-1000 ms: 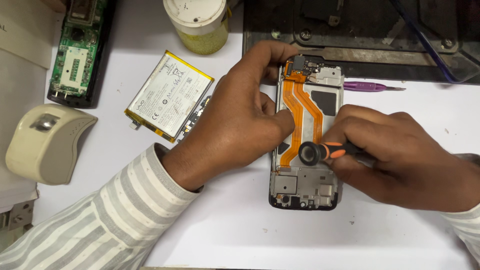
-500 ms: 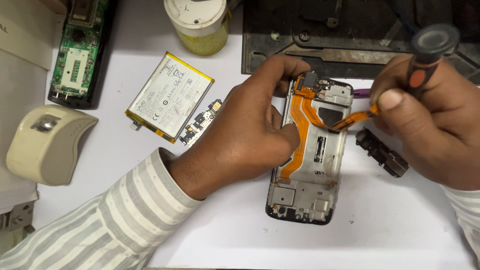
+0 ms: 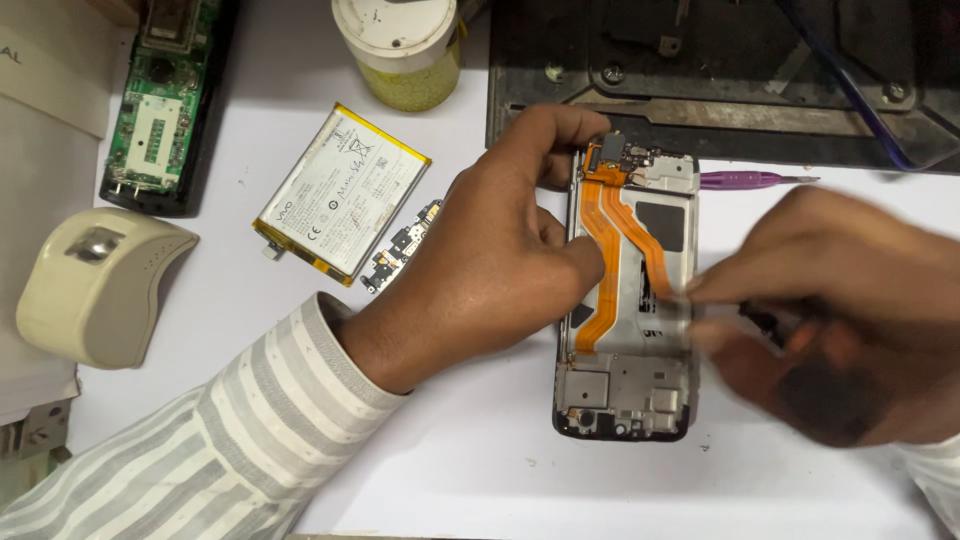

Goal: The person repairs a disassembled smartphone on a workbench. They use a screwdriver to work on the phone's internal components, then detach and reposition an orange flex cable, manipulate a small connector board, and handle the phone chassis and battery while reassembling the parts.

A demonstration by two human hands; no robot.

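An opened phone frame [image 3: 625,385] lies on the white table, with an orange flex cable [image 3: 600,235] running down its middle. My left hand [image 3: 500,265] grips the frame's left edge, thumb near the top corner. My right hand [image 3: 835,320] is blurred by motion at the frame's right edge, its fingertips pinched close to the flex cable. A dark blur in its palm looks like the screwdriver [image 3: 820,400] handle. A small dark part [image 3: 765,318] lies just under those fingers.
A phone battery [image 3: 340,190] and a small circuit board [image 3: 400,245] lie left of my hand. A green circuit board [image 3: 160,110], a cream plastic device [image 3: 95,280], a yellow-filled jar [image 3: 400,45], a purple pry tool [image 3: 750,180] and a dark metal jig [image 3: 720,70] surround the area.
My right hand dropped from above the frame's upper right, screwdriver raised, down to the flex cable's right side. My left hand kept its hold on the frame.
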